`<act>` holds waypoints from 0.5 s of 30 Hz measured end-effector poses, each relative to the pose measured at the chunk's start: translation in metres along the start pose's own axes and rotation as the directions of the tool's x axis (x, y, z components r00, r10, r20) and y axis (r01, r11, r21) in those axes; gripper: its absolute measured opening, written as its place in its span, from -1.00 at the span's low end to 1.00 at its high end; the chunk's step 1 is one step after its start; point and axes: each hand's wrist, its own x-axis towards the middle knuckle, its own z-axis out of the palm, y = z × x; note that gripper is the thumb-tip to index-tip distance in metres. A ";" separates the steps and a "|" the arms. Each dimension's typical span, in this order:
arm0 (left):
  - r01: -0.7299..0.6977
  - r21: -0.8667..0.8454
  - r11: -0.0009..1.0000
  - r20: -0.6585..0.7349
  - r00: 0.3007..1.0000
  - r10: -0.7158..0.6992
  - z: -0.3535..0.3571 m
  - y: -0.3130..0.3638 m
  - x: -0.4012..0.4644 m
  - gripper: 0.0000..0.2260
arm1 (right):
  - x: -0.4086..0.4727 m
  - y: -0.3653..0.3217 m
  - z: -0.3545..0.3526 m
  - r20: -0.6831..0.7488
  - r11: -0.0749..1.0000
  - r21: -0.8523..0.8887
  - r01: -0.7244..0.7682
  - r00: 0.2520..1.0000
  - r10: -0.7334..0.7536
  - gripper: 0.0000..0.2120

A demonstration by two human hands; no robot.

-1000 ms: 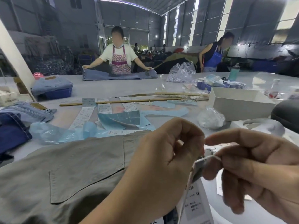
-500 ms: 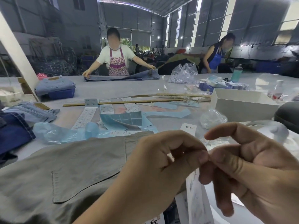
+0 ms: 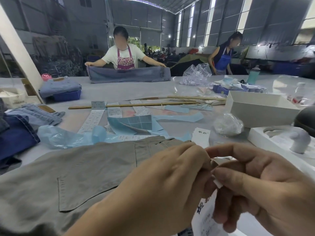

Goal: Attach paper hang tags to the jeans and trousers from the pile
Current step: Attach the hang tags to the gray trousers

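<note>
Head view, looking down a long grey work table [image 3: 133,90]. Closest to the camera, a white paper hang tag [image 3: 205,217] hangs between two hands, printed with dark characters too blurred to read; its lower end is cut off by the picture's bottom edge. The left hand [image 3: 167,181] has its fingers curled inward, and the right hand [image 3: 259,183] meets it fingertip to fingertip, both pinching a small pale scrap of the tag's top or its string. Exactly what they grip is hidden behind the fingers.

Half a second ago the fingertips pressed together with nothing visible between them; now a white corner pokes out below the right thumb, and the hands sit slightly lower in the picture.

Under the left hand lie khaki trousers [image 3: 76,176], a flat woven cotton with a stitched patch pocket, spreading off the left and bottom edges. Just beyond them stands another small white tag [image 3: 200,137] with handwritten marks. Crinkled pale blue plastic [image 3: 56,136] and strips of printed labels [image 3: 92,120] lie further out, beside a long wooden stick [image 3: 129,105]. Folded denim jeans [image 3: 15,132] sit at the left, partly cut off. An open white cardboard box [image 3: 259,109] is on the right. Across the table, a person in a floral apron [image 3: 125,56] holds blue jeans stretched wide, arms now higher than before.
</note>
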 end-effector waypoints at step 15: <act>0.142 -0.268 0.953 -0.133 0.974 -0.182 0.004 -0.014 -0.007 -0.96 | 0.002 0.018 0.010 -0.209 0.944 -0.097 0.316 0.921 -0.330 -0.61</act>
